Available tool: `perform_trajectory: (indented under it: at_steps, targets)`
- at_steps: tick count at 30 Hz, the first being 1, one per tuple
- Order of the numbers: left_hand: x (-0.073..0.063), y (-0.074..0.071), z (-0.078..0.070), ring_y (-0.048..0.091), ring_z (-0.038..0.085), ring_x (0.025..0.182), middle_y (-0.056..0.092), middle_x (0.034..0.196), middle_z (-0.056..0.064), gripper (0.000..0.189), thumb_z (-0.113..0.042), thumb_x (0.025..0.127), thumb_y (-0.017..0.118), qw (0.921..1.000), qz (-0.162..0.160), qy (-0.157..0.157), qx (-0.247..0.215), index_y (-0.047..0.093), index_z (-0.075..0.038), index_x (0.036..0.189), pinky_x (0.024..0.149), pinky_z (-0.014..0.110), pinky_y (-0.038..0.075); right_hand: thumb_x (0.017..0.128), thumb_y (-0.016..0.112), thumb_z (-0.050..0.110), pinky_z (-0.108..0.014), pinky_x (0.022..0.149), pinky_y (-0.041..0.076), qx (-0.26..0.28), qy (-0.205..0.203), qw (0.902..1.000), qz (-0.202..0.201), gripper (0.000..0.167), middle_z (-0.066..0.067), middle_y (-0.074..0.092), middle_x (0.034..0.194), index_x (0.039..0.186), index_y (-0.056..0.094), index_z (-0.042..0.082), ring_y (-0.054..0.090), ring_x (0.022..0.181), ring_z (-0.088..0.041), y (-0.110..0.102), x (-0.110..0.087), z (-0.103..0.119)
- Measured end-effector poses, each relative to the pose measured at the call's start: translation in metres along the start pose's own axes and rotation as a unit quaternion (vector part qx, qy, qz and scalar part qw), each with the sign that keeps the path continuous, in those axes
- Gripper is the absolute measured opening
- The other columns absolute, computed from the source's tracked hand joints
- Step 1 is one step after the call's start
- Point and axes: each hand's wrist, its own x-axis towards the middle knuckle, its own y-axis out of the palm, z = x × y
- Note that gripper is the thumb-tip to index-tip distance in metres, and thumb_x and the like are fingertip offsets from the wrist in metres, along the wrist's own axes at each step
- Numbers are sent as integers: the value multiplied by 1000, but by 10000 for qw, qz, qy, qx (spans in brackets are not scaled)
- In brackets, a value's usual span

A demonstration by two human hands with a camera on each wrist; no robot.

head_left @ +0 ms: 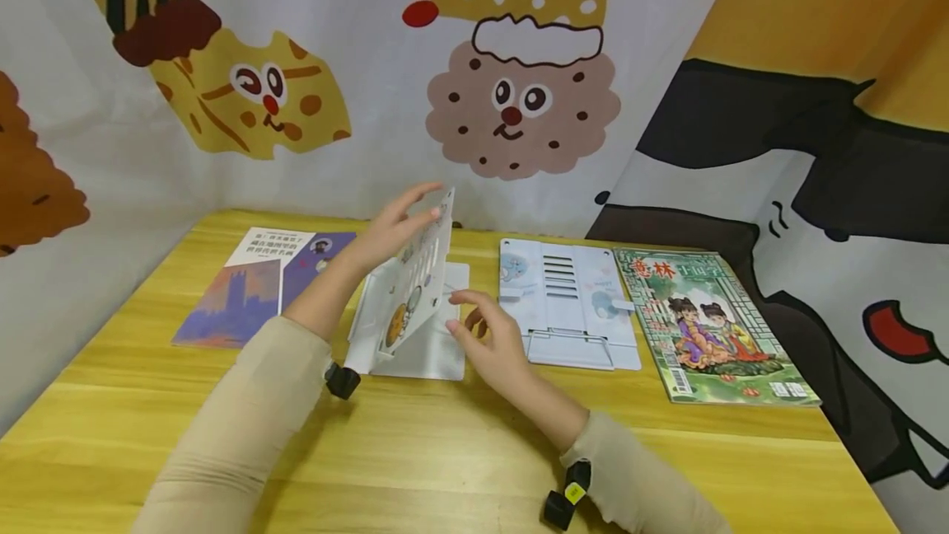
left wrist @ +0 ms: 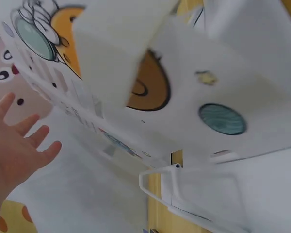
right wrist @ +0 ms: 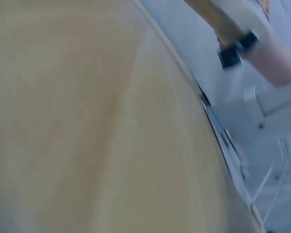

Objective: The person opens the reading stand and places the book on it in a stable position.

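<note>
A white folding book stand (head_left: 423,287) with cartoon prints stands at the table's middle, its slotted panel tilted steeply up from the base plate (head_left: 426,365). My left hand (head_left: 389,237) is at the panel's upper left, fingers straight; in the left wrist view, the hand (left wrist: 14,150) has spread fingers. Whether it touches the panel is unclear. A white wire support (left wrist: 157,177) shows near the base there. My right hand (head_left: 493,340) is just right of the stand, fingers loosely bent, gripping nothing visible. The right wrist view catches part of the stand (right wrist: 276,116), blurred, without the right hand.
A second, light blue stand (head_left: 519,311) lies flat to the right, its wire support at the front. Further right is a green illustrated magazine (head_left: 730,328). A purple and white book (head_left: 245,295) lies on the left. Behind the wooden table (head_left: 415,468) hangs a cartoon-printed curtain (head_left: 371,64).
</note>
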Motion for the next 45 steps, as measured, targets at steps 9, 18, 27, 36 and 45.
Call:
perform_trajectory:
  at_steps: [9, 18, 27, 36, 45]
  targets:
    - [16, 2, -10, 21, 26, 141, 26, 155, 5, 55, -33, 101, 47, 9994, 259, -172, 160, 31, -15, 151, 108, 56, 24, 80, 78, 10, -33, 57, 48, 481, -1002, 9917, -653, 63, -16, 63, 115, 136, 47, 4, 57, 63, -15, 13, 2, 26]
    - [14, 4, -25, 30, 37, 135, 30, 151, 15, 52, -21, 101, 49, 9979, 579, -236, -162, 34, -8, 148, 105, 55, 28, 74, 81, 2, -28, 62, 52, 260, -807, 9887, -1240, 56, -10, 64, 78, 124, 55, 2, 59, 61, -14, 30, 10, 38]
    - [18, 5, -10, 31, 35, 134, 28, 151, 15, 53, -28, 100, 50, 9977, 435, -455, -241, 35, -13, 148, 104, 56, 29, 76, 78, 0, -28, 58, 52, 93, -719, 9891, -1282, 47, -12, 65, 77, 118, 56, 2, 58, 57, -15, 26, 12, 40]
    - [20, 1, 21, 41, 28, 124, 36, 146, 10, 54, -41, 97, 53, 9977, -177, -621, -204, 40, -21, 146, 98, 53, 37, 78, 73, -10, -27, 51, 51, 690, -240, 9951, -668, 46, -15, 67, 78, 118, 53, -4, 60, 54, -19, 4, 14, 39]
    - [2, -10, 26, 47, 30, 115, 42, 141, 12, 51, -34, 96, 58, 9929, -865, -812, -119, 44, -19, 143, 88, 48, 43, 81, 68, -12, -37, 52, 54, 999, 341, 9943, -140, 46, -25, 65, 110, 123, 50, -5, 61, 55, -32, -19, 18, 29]
